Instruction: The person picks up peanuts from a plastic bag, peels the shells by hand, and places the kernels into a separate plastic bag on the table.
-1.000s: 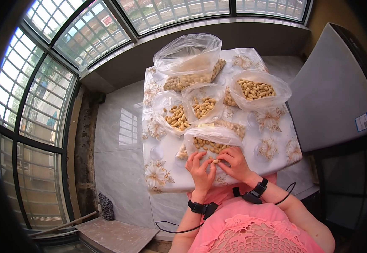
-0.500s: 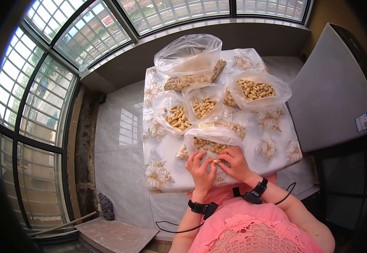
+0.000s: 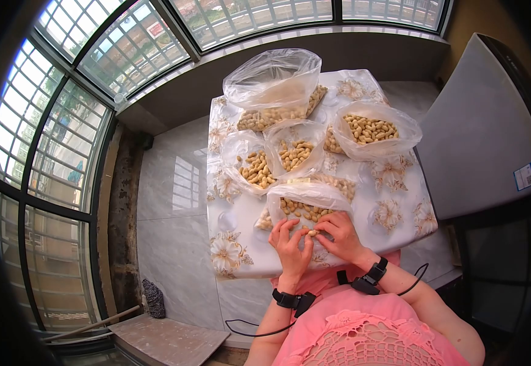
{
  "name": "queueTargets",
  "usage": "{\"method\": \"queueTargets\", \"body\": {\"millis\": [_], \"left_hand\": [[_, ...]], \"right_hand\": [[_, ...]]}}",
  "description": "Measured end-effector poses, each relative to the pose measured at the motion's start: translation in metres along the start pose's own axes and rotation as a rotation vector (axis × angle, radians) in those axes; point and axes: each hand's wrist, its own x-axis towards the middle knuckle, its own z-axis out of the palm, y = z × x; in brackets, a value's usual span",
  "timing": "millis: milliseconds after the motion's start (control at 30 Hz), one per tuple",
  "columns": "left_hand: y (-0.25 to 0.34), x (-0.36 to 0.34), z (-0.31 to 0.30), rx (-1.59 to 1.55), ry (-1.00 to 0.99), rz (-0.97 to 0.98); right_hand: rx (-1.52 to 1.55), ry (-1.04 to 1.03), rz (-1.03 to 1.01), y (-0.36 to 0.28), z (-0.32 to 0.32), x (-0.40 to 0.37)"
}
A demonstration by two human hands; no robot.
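My left hand (image 3: 290,247) and my right hand (image 3: 337,236) meet at the near edge of a small table with a floral cloth (image 3: 396,210). Between their fingertips both hands pinch one peanut (image 3: 312,232). Just beyond the fingers lies an open clear plastic bag of peanuts (image 3: 302,207). Each wrist carries a black band with a cable.
Further back on the table stand more clear bags of peanuts: a left one (image 3: 250,166), a middle one (image 3: 294,151), a right one (image 3: 372,129) and a large one (image 3: 272,91) at the far edge. A grey appliance (image 3: 485,122) stands to the right; barred windows curve around the left and back.
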Motion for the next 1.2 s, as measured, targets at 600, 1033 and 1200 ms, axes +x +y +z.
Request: {"method": "queueTargets", "body": {"millis": [600,1033,1200], "left_hand": [[0.0006,-0.0002,0.0066,0.132,-0.014,-0.023],[0.0007,-0.0012,0.0041,0.033,0.007,-0.008],[0.0023,-0.0013,0.004,0.108,-0.04,0.03]], "right_hand": [[0.002,0.008,-0.006,0.0016,0.0015,-0.0007],[0.011,0.01,0.007,-0.0016,-0.0014,0.001],[0.011,0.009,-0.004,-0.0005,-0.0016,0.0001]]}}
